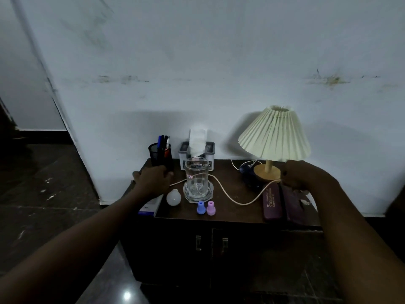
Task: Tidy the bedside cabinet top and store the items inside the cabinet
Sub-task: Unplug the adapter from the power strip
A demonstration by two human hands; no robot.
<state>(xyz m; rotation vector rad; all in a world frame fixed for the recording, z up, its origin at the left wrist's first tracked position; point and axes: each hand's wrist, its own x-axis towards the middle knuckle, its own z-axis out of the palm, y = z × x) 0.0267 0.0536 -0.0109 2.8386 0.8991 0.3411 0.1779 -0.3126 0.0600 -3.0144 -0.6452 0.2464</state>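
Nearest to the lens, two bare forearms, stretched forward from the lower corners toward the bedside cabinet (175, 255). On its tabletop (228, 172), a cream cord (238, 202) lying in a slack loop from one hand to the other, past a glass mug (196, 178) set on a glass coaster (188, 197).

Right hand (306, 176) beside the wooden base of the lamp (274, 137), fingers curled, with the cord running into them. Seems pinched there, probably to gather it up.

Left hand (151, 178) low at the left edge, against the foot of the mesh pen holder (161, 157), back of the hand upward, with the other cord end going out of sight beneath it. Impossible to tell if gripped or only covered.

Around the mug: a white bulb (173, 196), then a blue cap (200, 207) and a purple cap (210, 208) upright just beside each other near the front edge. Farther right, two dark purple cases (272, 202) side by side. At the back, against the wall, a tissue box (196, 159) with one tissue pulled up. Under the left forearm, a white and blue box (149, 208) overhanging the edge.

Below, both door handles (198, 242) untouched and doors closed, so storing judged not yet begun. Cord first, likely because of its path among the small items and the risk of dragging them.
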